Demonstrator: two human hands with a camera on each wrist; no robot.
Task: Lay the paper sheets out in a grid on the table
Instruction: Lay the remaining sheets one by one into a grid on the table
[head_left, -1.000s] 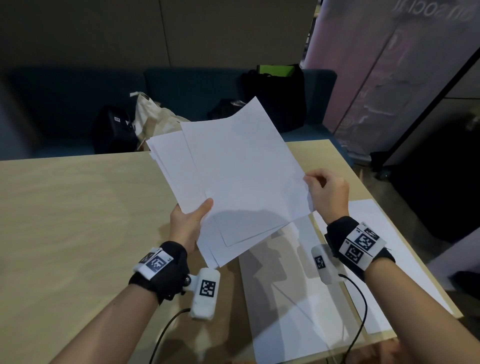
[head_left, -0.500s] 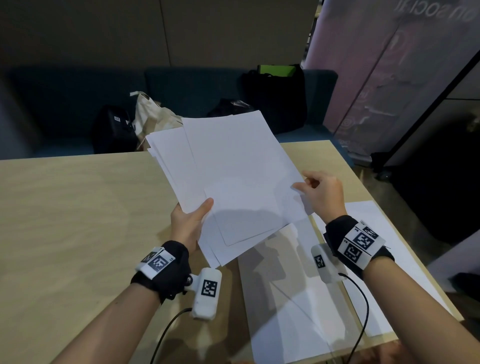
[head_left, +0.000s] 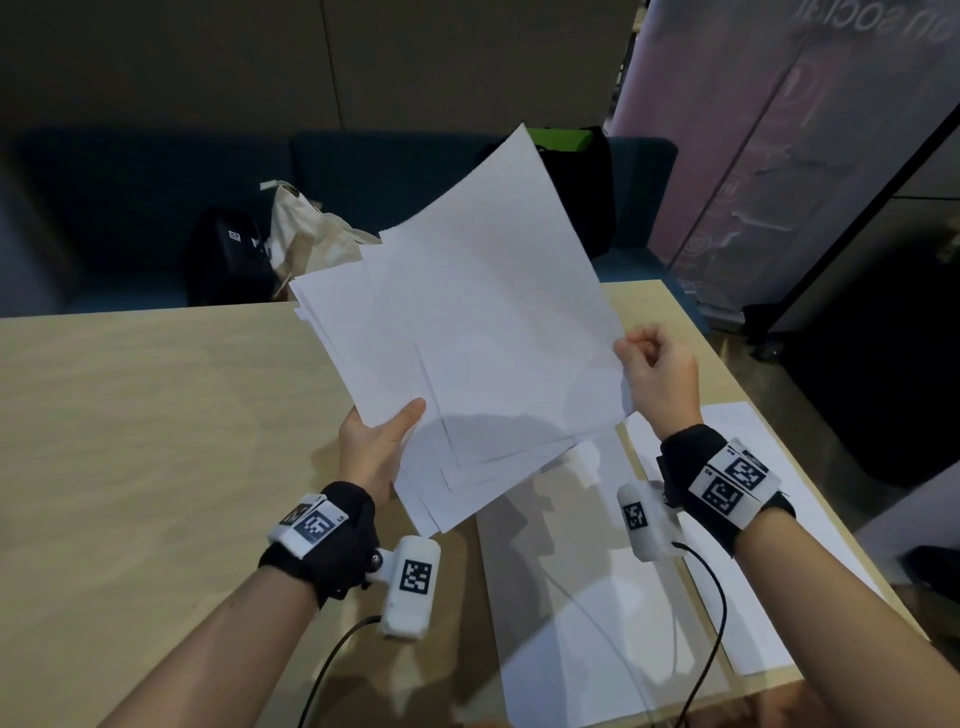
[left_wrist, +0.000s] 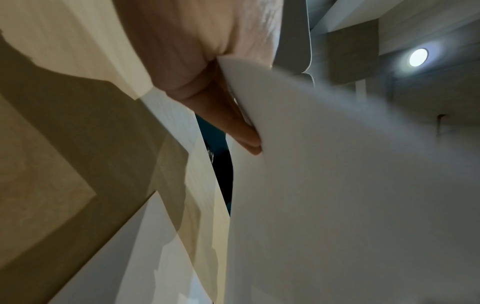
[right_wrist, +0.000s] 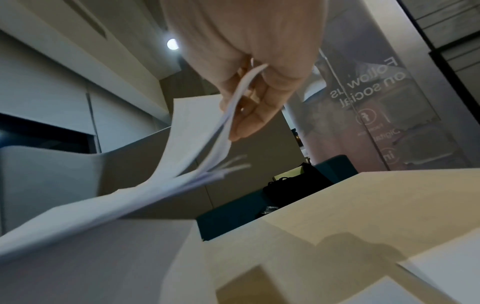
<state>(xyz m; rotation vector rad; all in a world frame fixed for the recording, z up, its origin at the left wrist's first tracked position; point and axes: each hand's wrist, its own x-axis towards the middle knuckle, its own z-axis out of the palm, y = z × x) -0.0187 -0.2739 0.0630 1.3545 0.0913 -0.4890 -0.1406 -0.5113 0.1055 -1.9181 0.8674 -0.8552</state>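
My left hand (head_left: 376, 447) grips the lower left corner of a fanned stack of white paper sheets (head_left: 363, 332) above the wooden table (head_left: 145, 441), thumb on top. In the left wrist view the left hand's fingers (left_wrist: 241, 131) lie under the stack (left_wrist: 350, 195). My right hand (head_left: 657, 371) pinches the right edge of the top sheet (head_left: 498, 291), which is lifted and tilted up off the stack. The right wrist view shows the right hand (right_wrist: 249, 98) pinching that sheet (right_wrist: 197, 148). Two sheets lie flat on the table: one (head_left: 566, 623) under my hands, another (head_left: 737, 545) by the right edge.
A dark blue sofa (head_left: 130, 208) runs behind the table, holding a black bag (head_left: 228, 260), a cream tote (head_left: 311, 239) and a black bag with a green top (head_left: 576, 192). A pink banner (head_left: 779, 130) stands at the right. The table's left half (head_left: 104, 519) is bare wood.
The top sheet dipped toward the stack half a second ago; now my right hand has raised its far corner higher and pulled it rightward. My left hand has hardly moved.
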